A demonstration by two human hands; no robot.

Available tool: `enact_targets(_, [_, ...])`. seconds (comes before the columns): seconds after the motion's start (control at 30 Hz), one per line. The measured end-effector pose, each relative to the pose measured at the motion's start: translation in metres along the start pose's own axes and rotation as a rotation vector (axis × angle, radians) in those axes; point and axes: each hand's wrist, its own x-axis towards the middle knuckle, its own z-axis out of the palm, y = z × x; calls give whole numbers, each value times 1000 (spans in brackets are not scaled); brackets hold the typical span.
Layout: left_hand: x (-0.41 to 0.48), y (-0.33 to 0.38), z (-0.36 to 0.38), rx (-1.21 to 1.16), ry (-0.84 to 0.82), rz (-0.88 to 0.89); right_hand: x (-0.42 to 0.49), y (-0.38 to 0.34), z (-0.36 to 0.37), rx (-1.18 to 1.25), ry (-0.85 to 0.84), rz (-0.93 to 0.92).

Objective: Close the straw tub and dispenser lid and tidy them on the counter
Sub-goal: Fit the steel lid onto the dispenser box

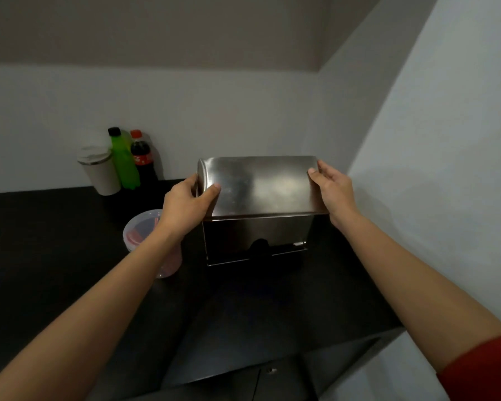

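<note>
A stainless steel straw dispenser point(255, 238) stands on the dark counter point(55, 256) near the right wall. Its curved metal lid point(261, 183) lies down over the top of the box. My left hand point(185, 206) grips the lid's left end, thumb on top. My right hand point(333, 189) holds the lid's right end. A clear plastic tub point(139, 227) with red straws inside sits just left of the dispenser, partly hidden behind my left forearm; a clear lid seems to cover it.
Against the back wall at the left stand a white lidded cup point(99, 172), a green bottle point(123, 160) and a cola bottle point(142, 157). The white wall point(431, 169) runs close along the dispenser's right side. The counter's front edge is near me.
</note>
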Motion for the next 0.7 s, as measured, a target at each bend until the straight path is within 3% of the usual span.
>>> enact_targets(0.23, [30, -9, 1, 36, -41, -78, 34, 12, 11, 55, 16, 140])
enact_targets(0.7, [54, -25, 8, 29, -89, -211, 64, 39, 15, -66, -14, 258])
